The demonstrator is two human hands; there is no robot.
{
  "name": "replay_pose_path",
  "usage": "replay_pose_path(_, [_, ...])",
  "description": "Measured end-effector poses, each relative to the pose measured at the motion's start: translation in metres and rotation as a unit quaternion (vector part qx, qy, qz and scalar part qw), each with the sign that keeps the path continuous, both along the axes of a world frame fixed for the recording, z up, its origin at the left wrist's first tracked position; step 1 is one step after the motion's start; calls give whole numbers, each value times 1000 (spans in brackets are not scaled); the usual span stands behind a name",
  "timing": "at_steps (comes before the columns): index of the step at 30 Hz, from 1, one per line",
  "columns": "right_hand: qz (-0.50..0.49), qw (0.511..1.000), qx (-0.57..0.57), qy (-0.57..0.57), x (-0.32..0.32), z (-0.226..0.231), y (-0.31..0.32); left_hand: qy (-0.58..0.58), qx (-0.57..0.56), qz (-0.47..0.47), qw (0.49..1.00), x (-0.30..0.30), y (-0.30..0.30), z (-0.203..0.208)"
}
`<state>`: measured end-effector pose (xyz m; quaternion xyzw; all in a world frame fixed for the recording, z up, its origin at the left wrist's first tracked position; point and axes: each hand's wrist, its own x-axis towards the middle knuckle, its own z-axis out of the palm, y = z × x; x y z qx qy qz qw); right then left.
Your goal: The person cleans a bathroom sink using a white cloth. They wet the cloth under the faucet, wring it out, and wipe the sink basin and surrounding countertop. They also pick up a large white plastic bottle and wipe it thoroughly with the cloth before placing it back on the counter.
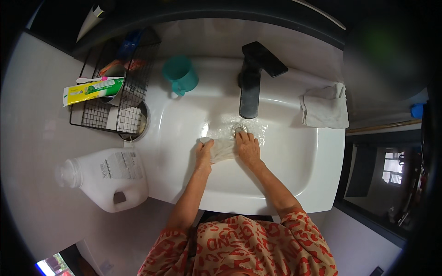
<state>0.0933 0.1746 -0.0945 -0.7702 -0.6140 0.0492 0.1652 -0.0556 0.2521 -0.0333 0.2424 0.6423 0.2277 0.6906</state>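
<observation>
A wet whitish cloth (223, 150) is stretched between my two hands, low in the white sink (285, 161). My left hand (203, 154) grips its left end, with the thumb and fingers closed on it. At the right end my right hand (247, 148) has its fingers bent over the cloth, close to the drain. Bright ripples of water spread on the basin floor around the drain, below the spout of the black faucet (250, 94). What lies under my right fingers is partly hidden.
On the back left rim stands a teal mug (180, 76). Left of it, a black wire basket (129, 117) holds a toothpaste tube (94, 91) and a toothbrush. A large white jug (115, 177) is beside the sink's left edge. A folded grey-white cloth (325, 106) drapes over the right rim.
</observation>
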Motion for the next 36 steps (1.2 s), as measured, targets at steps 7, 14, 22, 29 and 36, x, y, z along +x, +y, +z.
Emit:
replay_pose_path(7, [38, 998, -35, -30, -5, -8, -7, -13, 38, 5, 999, -23, 0, 4])
replay_pose_path(14, [44, 997, -32, 54, -13, 7, -9, -87, 28, -19, 996, -21, -5, 40])
replay_pose_path(22, [-30, 742, -114, 660, -29, 39, -13, -246, 16, -102, 964, -28, -3, 15])
replay_pose_path(29, [-236, 915, 46, 324, 63, -16, -19, -93, -2, -82, 992, -2, 8, -16])
replay_pose_path(36, [-133, 984, -11, 117, 12, -35, 10, -150, -119, -65, 979, 20, 5, -3])
